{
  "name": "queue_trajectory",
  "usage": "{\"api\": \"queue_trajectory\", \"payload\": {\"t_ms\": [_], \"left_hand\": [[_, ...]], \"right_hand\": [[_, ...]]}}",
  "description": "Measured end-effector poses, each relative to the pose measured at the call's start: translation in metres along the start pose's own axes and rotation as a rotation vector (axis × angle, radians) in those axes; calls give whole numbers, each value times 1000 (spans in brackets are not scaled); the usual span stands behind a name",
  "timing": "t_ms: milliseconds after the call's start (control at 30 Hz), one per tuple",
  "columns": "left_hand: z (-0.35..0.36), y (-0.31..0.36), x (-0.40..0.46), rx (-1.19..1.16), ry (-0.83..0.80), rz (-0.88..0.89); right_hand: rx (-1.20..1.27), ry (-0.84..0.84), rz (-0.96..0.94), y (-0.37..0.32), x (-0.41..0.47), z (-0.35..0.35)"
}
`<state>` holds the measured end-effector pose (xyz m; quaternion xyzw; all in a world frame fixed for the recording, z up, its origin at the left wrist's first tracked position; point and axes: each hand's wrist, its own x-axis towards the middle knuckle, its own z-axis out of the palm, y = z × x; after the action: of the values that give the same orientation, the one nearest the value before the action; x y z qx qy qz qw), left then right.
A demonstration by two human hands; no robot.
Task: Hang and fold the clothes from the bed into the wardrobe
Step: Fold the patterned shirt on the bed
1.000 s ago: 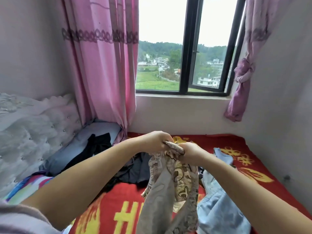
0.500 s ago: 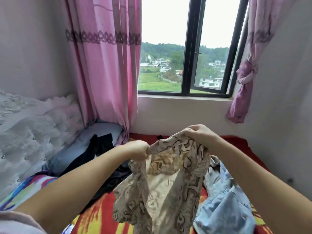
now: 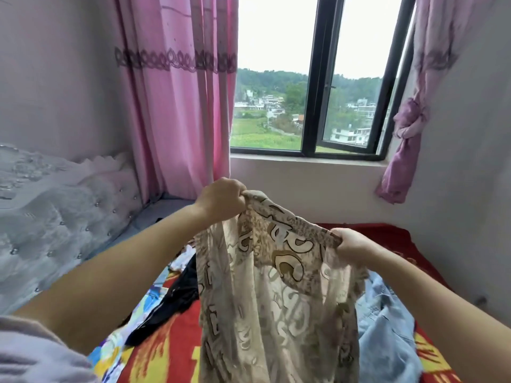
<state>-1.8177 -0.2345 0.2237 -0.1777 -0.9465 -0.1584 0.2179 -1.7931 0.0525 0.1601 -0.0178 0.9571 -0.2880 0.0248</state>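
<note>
A thin beige patterned garment hangs spread in front of me above the bed. My left hand grips its upper left corner, held higher. My right hand grips the upper right edge, lower and further right. The cloth drapes down past the bottom of the frame. Under it on the red and yellow bedspread lie a light blue denim garment at the right and a black garment at the left. No wardrobe is in view.
A grey tufted headboard runs along the left. Pink curtains hang at the left of a black-framed window; a tied purple curtain hangs at its right. A wall closes the right side.
My hands have moved apart and stretched the garment open. The left hand rose, the right hand went right and down. The view has tilted slightly.
</note>
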Motion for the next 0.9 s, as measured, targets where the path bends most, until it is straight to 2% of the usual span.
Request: {"api": "queue_trajectory", "payload": {"t_ms": [67, 167, 300, 433, 500, 533, 567, 667, 733, 833, 900], "left_hand": [[-8, 3, 7, 93, -60, 85], [-15, 1, 11, 352, -222, 202], [-8, -6, 13, 493, -297, 144], [9, -8, 13, 184, -280, -112], [13, -9, 14, -12, -266, -261], [15, -9, 14, -118, -262, -335], [17, -8, 13, -237, -259, -407], [19, -5, 10, -662, -250, -612], [18, -5, 9, -885, -244, -658], [18, -13, 10, -962, -287, -547], [18, -16, 6, -875, -385, -430]], "right_hand": [[51, 48, 28, 11, 1, -1], [-3, 114, 10, 17, 1, -7], [-262, 57, 0, 4, -3, -19], [-415, 61, 59, -18, 2, -24], [-362, 24, 97, -30, 2, -27], [-260, -11, 105, -33, 3, -28], [-58, -51, 129, -34, 5, -27], [658, -160, 198, -40, 0, -23], [848, -239, 116, -40, -1, -23], [730, -311, -51, -37, -1, -29], [459, -214, -114, -35, 3, -28]]}}
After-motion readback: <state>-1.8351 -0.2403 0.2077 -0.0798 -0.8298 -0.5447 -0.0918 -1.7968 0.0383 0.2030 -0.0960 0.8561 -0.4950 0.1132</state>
